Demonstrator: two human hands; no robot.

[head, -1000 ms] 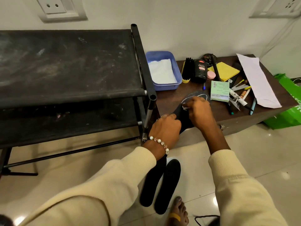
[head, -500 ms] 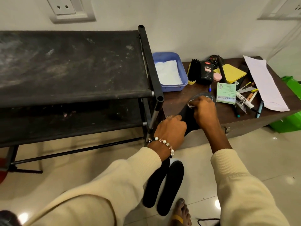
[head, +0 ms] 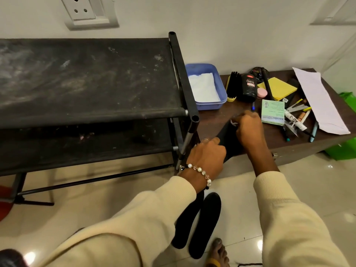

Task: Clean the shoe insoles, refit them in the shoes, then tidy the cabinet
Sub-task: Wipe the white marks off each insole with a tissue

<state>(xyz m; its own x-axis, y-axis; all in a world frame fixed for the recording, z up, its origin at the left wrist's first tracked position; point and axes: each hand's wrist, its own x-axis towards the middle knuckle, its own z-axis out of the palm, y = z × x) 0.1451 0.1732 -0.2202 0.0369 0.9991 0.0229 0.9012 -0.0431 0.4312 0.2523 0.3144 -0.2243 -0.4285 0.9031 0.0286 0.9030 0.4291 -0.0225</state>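
- The black insole (head: 229, 140) lies flat on the near edge of the brown surface (head: 213, 120), its heel end overhanging toward the person, probably so it stays steady for wiping.
- The right hand (head: 249, 130) presses down on the insole's middle, its grip clamped on a small white wipe (head: 234, 122), knuckles up and wrist bent downward.
- The left hand (head: 207, 157) pins the overhanging end, fingers curled over the insole's edge, bracelet wrist angled in from the left.
- Two more insoles (head: 204, 224) lie side by side on the floor below, likely awaiting their turn.
- The blue tray (head: 219, 83) holding white tissue sits near, beside the black rack (head: 86, 78).
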